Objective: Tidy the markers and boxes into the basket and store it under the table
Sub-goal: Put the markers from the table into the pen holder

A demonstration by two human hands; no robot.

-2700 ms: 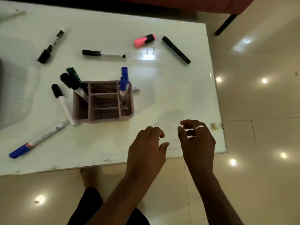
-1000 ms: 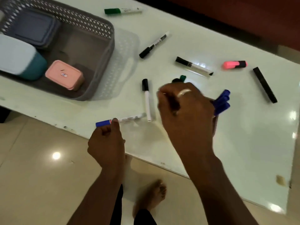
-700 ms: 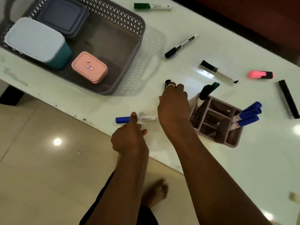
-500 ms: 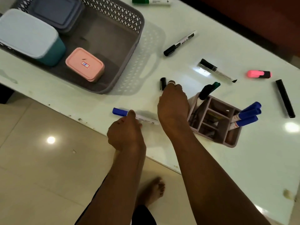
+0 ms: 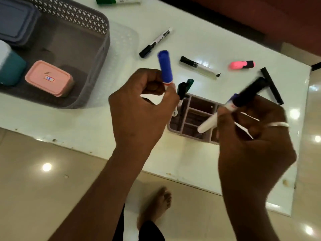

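Here, a glossy white table (image 5: 60,122) is seen from above. At its upper left a grey plastic basket with latticed walls (image 5: 78,13) is set, and three boxes are held in it: a slate-blue lidded box (image 5: 15,21) at the far end, a teal box with a pale lid (image 5: 12,68) at the left edge of view, and a small pink rectangular box with a sticker on its lid (image 5: 49,78) nearest the table's front edge. Near the middle a mauve plastic desk organiser with several compartments (image 5: 184,132) is placed. Two dark-capped markers, one green and one black (image 5: 185,87), are leaned in its left compartment; the rest of its contents is hidden by the hands.

The left hand (image 5: 139,108) is raised just left of the organiser. A white marker with a blue cap (image 5: 165,66) is pinched between its thumb and curled fingers and held nearly upright, cap uppermost. The right hand (image 5: 251,136), with a silver ring (image 5: 278,125) on one finger, is held over the organiser's right side. A white marker with a black cap (image 5: 231,105), blurred, is gripped in its curled fingers and tilted, cap up and to the right.

Beyond the hands, loose on the table, are laid a green-capped marker (image 5: 118,0), a black-capped white marker (image 5: 156,42), a black-capped clear-barrelled marker (image 5: 199,66), a pink highlighter with a black cap (image 5: 241,64) and a slim black pen (image 5: 271,86).
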